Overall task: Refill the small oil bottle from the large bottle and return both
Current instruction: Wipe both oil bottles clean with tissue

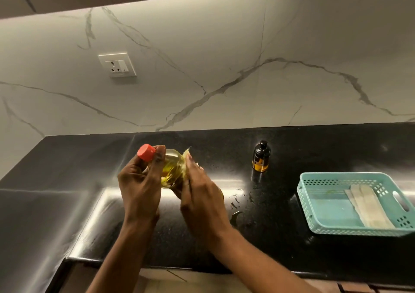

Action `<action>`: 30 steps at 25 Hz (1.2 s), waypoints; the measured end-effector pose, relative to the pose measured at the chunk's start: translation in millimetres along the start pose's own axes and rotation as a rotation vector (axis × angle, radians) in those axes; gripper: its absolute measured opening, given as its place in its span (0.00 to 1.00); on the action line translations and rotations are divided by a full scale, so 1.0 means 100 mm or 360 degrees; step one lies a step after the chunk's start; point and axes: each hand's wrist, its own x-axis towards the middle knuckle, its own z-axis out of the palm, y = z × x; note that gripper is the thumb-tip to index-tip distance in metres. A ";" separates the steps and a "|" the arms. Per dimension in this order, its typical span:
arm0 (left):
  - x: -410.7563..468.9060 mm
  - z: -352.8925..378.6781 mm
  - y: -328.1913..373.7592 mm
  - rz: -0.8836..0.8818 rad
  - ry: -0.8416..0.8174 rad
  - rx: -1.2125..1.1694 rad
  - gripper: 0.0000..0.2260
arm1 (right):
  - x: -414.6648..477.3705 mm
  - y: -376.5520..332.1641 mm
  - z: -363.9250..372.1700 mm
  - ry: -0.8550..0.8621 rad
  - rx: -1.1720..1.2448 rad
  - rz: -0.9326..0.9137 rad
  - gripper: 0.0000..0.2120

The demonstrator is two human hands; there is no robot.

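Above the black counter (280, 236), left of centre, both hands hold the large bottle (171, 169) tilted, red cap (146, 152) toward ten o'clock. It is clear, with yellow oil inside. Left hand (139, 187) grips at the neck; right hand (202, 194) wraps the body. Judged step: handling the cap, opening or closing I cannot tell. At three o'clock sits the teal basket (325, 223); nearer, at two o'clock, the small oil bottle (261, 157) stands upright, dark, amber low inside.

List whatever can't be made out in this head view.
- Large bottle: lower body and label hidden by both hands, left hand, right hand; motion blur too.
- Small bottle: label too small to read.
- Basket: right corner cut by the frame edge; pale flat items inside unidentifiable.
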 end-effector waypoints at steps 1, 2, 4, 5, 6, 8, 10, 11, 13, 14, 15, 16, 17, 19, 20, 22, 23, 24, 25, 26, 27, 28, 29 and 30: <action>0.02 -0.01 0.03 -0.0007 0.0019 -0.0016 0.06 | -0.10 -0.07 0.00 -0.0015 -0.0016 -0.0049 0.28; 0.03 -0.03 0.07 -0.0027 0.0023 -0.0056 0.07 | -0.22 -0.06 -0.03 -0.0036 -0.0139 -0.0147 0.28; 0.04 -0.08 0.11 -0.0087 0.0015 -0.0131 0.08 | -0.41 0.21 -0.14 -0.0093 -0.0500 -0.0349 0.29; 0.02 -0.10 0.12 -0.0097 0.0018 -0.0128 0.08 | -0.42 0.35 -0.17 -0.0140 -0.0586 -0.0290 0.30; 0.00 -0.11 0.12 -0.0083 0.0024 -0.0104 0.08 | -0.38 0.41 -0.20 -0.0185 -0.0567 -0.0123 0.32; -0.05 -0.08 0.13 -0.0046 0.0046 -0.0091 0.07 | -0.24 0.31 -0.16 -0.0169 -0.0286 0.0157 0.35; -0.04 -0.08 0.13 -0.0040 0.0090 -0.0101 0.08 | -0.21 0.04 -0.05 -0.0155 -0.0234 0.0020 0.38; -0.02 -0.09 0.14 -0.0050 0.0106 -0.0090 0.09 | -0.27 -0.05 -0.02 -0.0180 -0.0321 -0.0101 0.38; 0.02 -0.12 0.17 -0.0074 0.0101 -0.0086 0.09 | -0.45 0.06 -0.07 -0.0249 -0.0612 -0.0262 0.37; 0.02 -0.15 0.18 -0.0083 0.0105 -0.0100 0.09 | -0.55 0.24 -0.12 -0.0283 -0.0717 -0.0249 0.37; 0.02 -0.19 0.18 -0.0088 0.0123 -0.0123 0.08 | -0.64 0.43 -0.16 -0.0321 -0.0739 -0.0135 0.38; 0.02 -0.22 0.18 -0.0076 0.0145 -0.0146 0.08 | -0.68 0.57 -0.20 -0.0340 -0.0682 0.0040 0.38; 0.02 -0.24 0.18 -0.0058 0.0160 -0.0162 0.08 | -0.69 0.64 -0.23 -0.0332 -0.0555 0.0214 0.38; 0.05 -0.22 0.17 -0.0032 0.0165 -0.0148 0.09 | -0.54 0.59 -0.18 -0.0230 -0.0206 0.0405 0.39; 0.05 -0.20 0.17 -0.0033 0.0152 -0.0125 0.09 | -0.45 0.47 -0.12 -0.0190 -0.0101 0.0392 0.39; 0.06 -0.13 0.14 -0.0041 0.0131 -0.0089 0.09 | -0.38 0.19 -0.05 -0.0187 -0.0141 0.0201 0.40; 0.07 -0.12 0.14 -0.0043 0.0129 -0.0076 0.09 | -0.43 0.11 -0.07 -0.0212 -0.0224 0.0075 0.40; 0.09 -0.12 0.16 -0.0045 0.0128 -0.0082 0.08 | -0.52 0.12 -0.11 -0.0254 -0.0308 0.0002 0.40; 0.13 -0.14 0.16 -0.0044 0.0129 -0.0110 0.08 | -0.63 0.22 -0.17 -0.0303 -0.0375 0.0000 0.40; 0.16 -0.17 0.16 -0.0035 0.0133 -0.0131 0.07 | -0.73 0.36 -0.22 -0.0364 -0.0372 0.0104 0.39; 0.19 -0.20 0.17 -0.0018 0.0143 -0.0130 0.07 | -0.79 0.45 -0.23 -0.0418 -0.0254 0.0291 0.39; 0.22 -0.21 0.18 -0.0007 0.0151 -0.0120 0.07 | -0.78 0.48 -0.22 -0.0410 0.0031 0.0537 0.37; 0.22 -0.20 0.19 -0.0014 0.0156 -0.0120 0.07 | -0.71 0.48 -0.17 -0.0313 0.0516 0.0798 0.33; 0.21 -0.16 0.20 -0.0030 0.0156 -0.0123 0.08 | -0.62 0.48 -0.12 -0.0162 0.1094 0.0984 0.29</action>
